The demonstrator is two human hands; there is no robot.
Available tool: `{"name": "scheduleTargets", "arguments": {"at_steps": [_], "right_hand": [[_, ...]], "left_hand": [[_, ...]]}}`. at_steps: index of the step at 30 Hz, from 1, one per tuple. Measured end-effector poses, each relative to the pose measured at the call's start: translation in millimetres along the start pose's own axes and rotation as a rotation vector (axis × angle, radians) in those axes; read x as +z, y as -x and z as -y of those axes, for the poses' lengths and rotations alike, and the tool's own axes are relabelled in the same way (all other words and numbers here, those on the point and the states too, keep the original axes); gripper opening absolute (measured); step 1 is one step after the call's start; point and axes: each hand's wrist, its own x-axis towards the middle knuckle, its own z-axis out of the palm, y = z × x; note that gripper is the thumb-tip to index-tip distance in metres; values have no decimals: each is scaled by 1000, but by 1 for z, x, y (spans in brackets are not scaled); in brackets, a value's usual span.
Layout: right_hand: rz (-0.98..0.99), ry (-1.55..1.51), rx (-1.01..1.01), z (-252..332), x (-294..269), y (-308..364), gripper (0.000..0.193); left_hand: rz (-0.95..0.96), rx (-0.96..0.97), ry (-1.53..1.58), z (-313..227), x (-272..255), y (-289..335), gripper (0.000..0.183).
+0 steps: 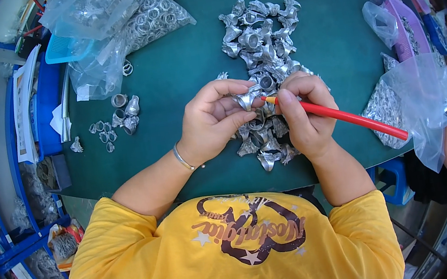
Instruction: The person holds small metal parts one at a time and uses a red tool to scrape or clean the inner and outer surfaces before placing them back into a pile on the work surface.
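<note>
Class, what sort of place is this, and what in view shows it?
Probably a jewellery workshop: silvery rings lie heaped on the green table, more sit in a clear bag.

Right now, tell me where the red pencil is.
In the head view, the red pencil is right of centre in the right hand, its tip pointing left toward the silvery ring in the left hand.

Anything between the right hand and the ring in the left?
Only the red pencil in the right hand, its tip toward the ring, and a fingertip of the left hand beside that tip. Nothing else visible stands between; whether tip touches ring is unclear.
</note>
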Motion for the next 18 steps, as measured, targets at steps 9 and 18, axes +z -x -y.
{"name": "scheduleTargets", "arguments": {"at_steps": [9,18], "right_hand": [[135,23,-97,1,-2,0,9],[143,68,-136,3,2,-1,10]], "left_hand": [[45,54,-21,2,0,0,35],[58,122,-161,0,1,0,36]]}}
